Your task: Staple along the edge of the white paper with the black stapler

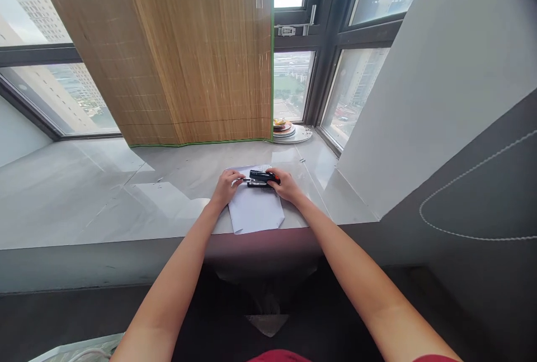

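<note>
A black stapler (260, 174) with a silver inner rail lies across the sheets of white paper (255, 211) on the window sill. Its top arm appears raised from the rail. My right hand (284, 184) is closed around the stapler's right end, where a small red patch shows. At the other end, my left hand (230, 184) pinches with thumb and fingers near the silver tip of the rail. Whether those fingertips hold the rail itself or a small piece at its end, I cannot make out.
The pale tiled sill (168, 166) spreads to both sides and ends at a front edge below the paper. A bamboo blind (201, 60) hangs behind it. Stacked plates (293, 134) stand by the window corner. A bead chain (422, 211) loops at the right wall.
</note>
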Tool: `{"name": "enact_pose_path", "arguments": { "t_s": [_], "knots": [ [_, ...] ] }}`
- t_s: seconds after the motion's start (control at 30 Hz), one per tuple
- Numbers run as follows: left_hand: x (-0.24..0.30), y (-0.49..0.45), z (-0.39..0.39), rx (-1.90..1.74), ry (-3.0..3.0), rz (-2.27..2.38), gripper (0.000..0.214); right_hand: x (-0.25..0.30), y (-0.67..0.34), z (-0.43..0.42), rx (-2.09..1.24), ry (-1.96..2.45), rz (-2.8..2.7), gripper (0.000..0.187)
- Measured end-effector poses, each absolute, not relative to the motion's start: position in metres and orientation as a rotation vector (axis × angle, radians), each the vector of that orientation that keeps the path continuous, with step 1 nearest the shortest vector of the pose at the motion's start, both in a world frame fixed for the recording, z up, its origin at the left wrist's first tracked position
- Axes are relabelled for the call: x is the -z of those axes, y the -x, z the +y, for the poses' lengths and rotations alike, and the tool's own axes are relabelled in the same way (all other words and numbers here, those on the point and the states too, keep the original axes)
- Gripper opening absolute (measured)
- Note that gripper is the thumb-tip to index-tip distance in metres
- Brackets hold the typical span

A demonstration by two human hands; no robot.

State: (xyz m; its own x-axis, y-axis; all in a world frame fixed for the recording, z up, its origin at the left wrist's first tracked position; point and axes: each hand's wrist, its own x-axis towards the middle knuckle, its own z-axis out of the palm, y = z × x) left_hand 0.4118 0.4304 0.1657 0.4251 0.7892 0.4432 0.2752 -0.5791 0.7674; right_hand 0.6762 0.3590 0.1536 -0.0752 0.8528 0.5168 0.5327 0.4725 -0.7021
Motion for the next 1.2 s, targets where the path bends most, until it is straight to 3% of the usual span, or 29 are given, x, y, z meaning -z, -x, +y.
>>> {"name": "enact_pose_path", "arguments": {
  "t_s": [0.3, 0.63, 1.2],
  "knots": [
    [-0.17, -0.415, 0.43, -1.104, -2.005, 0.918, 0.007, -0.157, -0.676, 0.356, -0.434, 1.218, -1.738, 0.035],
    [-0.175, -0.411, 0.42, -1.197, -2.269, 1.075, 0.022, -0.156, -0.677, 0.357, -0.438, 1.209, -1.744, 0.035],
    [-0.171, -0.41, 0.427, -1.13, -2.402, 1.067, 0.021, -0.157, -0.678, 0.357, -0.41, 1.207, -1.741, 0.035]
  ]
}}
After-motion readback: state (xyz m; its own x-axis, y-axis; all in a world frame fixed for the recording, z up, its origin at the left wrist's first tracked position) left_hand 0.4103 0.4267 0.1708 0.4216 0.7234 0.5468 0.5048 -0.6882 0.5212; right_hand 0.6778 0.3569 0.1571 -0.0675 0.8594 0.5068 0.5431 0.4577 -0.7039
